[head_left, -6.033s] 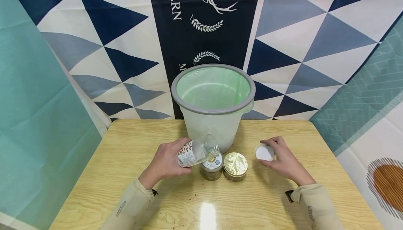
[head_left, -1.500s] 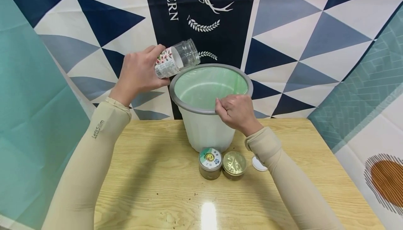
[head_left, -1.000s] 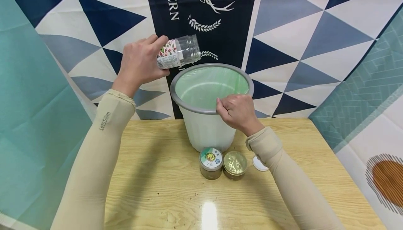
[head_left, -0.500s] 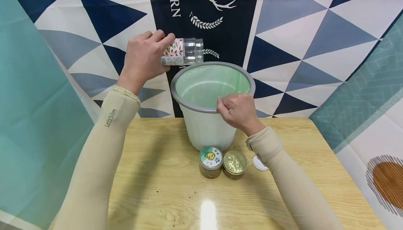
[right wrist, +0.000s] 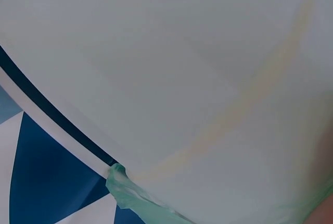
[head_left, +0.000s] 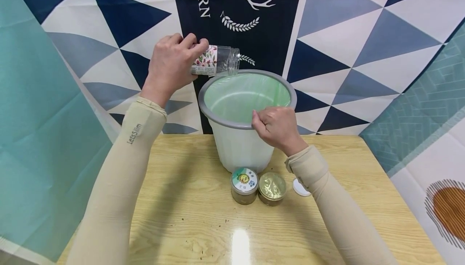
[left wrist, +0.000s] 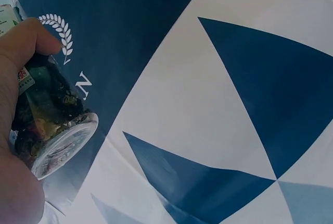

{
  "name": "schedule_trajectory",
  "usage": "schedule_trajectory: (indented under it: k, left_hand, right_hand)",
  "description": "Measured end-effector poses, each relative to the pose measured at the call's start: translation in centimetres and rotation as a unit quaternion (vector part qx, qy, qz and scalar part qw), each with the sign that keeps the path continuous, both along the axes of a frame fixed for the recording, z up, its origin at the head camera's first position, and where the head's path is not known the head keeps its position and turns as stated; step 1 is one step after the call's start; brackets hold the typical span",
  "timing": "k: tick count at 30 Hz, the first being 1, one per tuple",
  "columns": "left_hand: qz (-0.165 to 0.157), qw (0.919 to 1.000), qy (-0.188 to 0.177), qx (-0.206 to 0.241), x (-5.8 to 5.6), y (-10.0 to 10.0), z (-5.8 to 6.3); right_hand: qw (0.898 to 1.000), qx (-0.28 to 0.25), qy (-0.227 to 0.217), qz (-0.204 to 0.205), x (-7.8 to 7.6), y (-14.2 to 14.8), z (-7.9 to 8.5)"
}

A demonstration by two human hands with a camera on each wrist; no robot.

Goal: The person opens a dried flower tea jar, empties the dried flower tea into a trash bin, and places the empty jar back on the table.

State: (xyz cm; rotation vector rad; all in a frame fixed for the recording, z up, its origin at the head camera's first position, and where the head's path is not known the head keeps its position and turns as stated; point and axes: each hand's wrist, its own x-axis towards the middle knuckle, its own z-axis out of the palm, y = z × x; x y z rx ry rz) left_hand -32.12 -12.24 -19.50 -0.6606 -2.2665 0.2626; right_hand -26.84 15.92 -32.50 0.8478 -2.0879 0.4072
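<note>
A: What is at the left?

B: A creased, matte teal cloth [head_left: 43,115] hangs there. Beside it, a close-fitting beige sleeve [head_left: 116,172] with small dark lettering rises from the near edge toward the far side.

A: Where does that arm end?

B: In the left grip [head_left: 172,61], a bare raised hand, back upward, its bent fingers wrapped around a glass jar [head_left: 223,60]. The jar is a clear, shiny cylinder with a red-and-green leafy label. It is held on its side in the air, ridged mouth pointing right, at the bin's far left rim; whether they touch, I cannot tell. The left wrist view shows a thick round base and dark, mottled patches through the glass.

A: And the middle?

B: The bin [head_left: 243,148] is whitish plastic, round and tapering, with a smooth grey rim and a thin green liner [head_left: 232,95]. It stands on the wood-grain tabletop [head_left: 189,200]. On its near side sit a sunflower-printed canister [head_left: 244,185] and, just right, a gold-topped canister [head_left: 272,188], crinkled on top.

A: The right?

B: The right grip [head_left: 277,126] is curled tightly over the bin's near right rim, forearm slanting in from the near right. A flat white disc [head_left: 300,188] lies partly behind that sleeve.
</note>
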Motion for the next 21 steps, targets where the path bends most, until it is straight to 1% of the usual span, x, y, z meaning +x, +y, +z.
schedule_trajectory:
  k: [7,18,21]
  left_hand:
    - [-0.002,0.9989,0.024,-0.041,-0.24,0.06,-0.15]
    - [-0.002,0.9977,0.040,-0.055,-0.06,-0.13,-0.05]
    - [-0.004,0.9965,0.050,-0.067,-0.02,-0.17,0.01]
  right_hand:
    - [1.000,-0.001,-0.004,-0.011,0.22,0.24,-0.06]
    - [1.000,0.000,0.002,-0.003,0.00,-0.01,0.01]
    - [1.000,0.001,0.002,-0.002,-0.06,-0.07,0.01]
